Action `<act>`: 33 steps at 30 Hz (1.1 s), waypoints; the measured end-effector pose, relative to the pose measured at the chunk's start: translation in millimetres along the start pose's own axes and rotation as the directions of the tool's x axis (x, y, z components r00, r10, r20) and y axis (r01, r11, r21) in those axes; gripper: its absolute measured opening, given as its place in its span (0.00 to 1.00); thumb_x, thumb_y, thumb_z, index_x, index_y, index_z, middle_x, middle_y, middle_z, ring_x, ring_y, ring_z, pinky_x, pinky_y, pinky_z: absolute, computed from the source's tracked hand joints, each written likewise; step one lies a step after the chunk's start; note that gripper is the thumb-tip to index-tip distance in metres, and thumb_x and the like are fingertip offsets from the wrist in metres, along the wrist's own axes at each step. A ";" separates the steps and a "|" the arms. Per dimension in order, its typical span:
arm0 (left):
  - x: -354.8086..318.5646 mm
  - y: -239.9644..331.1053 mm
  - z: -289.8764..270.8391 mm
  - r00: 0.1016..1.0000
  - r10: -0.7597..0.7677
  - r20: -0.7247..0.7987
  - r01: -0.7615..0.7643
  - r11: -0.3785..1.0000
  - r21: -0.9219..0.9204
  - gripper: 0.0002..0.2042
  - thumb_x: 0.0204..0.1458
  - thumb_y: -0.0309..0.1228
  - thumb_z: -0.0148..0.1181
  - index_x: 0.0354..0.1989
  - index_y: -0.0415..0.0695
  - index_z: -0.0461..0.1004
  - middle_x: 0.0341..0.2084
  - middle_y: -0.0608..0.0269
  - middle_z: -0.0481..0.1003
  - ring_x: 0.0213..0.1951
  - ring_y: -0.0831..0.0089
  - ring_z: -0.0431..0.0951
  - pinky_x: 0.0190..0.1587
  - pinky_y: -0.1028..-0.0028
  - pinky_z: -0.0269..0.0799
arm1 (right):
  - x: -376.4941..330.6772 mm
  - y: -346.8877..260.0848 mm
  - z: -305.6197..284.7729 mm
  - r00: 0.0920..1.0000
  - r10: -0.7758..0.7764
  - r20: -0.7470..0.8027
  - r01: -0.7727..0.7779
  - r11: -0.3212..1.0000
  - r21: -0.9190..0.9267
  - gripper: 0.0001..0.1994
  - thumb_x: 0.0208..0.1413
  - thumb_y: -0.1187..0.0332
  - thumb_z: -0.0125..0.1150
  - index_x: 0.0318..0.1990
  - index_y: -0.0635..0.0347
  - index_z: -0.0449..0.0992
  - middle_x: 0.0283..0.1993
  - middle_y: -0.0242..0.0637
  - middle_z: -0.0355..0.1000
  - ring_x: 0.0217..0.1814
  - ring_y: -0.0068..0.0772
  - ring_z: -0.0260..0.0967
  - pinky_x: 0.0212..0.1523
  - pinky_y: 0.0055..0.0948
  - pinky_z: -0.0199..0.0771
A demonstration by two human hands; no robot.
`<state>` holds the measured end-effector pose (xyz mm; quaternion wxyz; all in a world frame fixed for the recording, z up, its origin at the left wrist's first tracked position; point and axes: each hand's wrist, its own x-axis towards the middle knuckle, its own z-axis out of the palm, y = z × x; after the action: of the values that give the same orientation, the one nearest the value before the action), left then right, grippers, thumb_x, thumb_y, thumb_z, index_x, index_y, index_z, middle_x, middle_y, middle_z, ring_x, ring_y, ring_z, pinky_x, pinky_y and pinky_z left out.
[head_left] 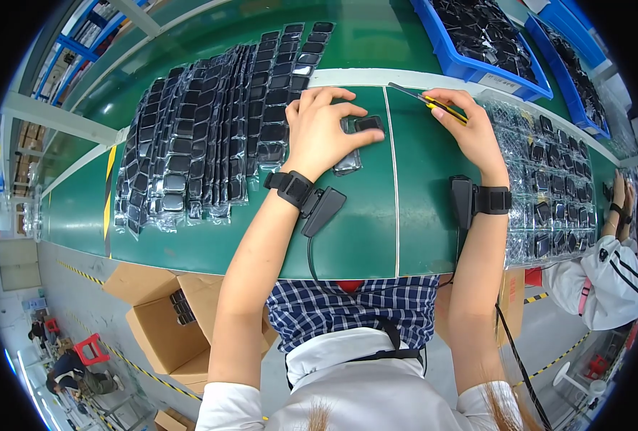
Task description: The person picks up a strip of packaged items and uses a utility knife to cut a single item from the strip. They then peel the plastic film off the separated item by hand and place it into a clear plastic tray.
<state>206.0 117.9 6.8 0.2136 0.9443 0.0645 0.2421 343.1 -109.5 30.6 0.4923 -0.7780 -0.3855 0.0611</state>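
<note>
My left hand (317, 131) reaches over the green table. Its thumb and index finger are closed at the edges of a small black rounded-square piece (368, 125), the other fingers bent above. Under that hand lies a clear plastic strip (347, 162) with dark pieces, partly hidden by the fingers. To the right, my right hand (470, 129) is closed around slim yellow-and-dark tweezers (434, 103), held between thumb and fingers. The tweezers' tip points left and away from me, apart from the black piece.
Many clear strips of black pieces (190, 144) lie overlapped at left. Bagged black pieces (549, 183) cover the right. Blue bins (470, 66) stand at the far right. Below the front edge is an open carton (157, 327). Another person's hand (619, 192) shows at far right.
</note>
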 end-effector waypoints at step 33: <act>-16.5 2.7 -62.3 0.932 0.224 0.286 -0.236 0.972 0.006 0.17 0.25 0.38 0.77 0.30 0.54 0.83 0.65 0.72 0.65 0.70 0.55 0.53 0.72 0.45 0.35 | 0.8 0.1 8.3 0.999 0.010 0.038 -0.010 1.000 -0.019 0.13 0.59 0.75 0.60 0.51 0.59 0.79 0.49 0.37 0.72 0.54 0.34 0.72 0.59 0.30 0.69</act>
<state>161.5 134.9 50.2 0.1719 0.9743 -0.0728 0.1263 339.7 -103.0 26.5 0.4773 -0.7831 -0.3916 0.0748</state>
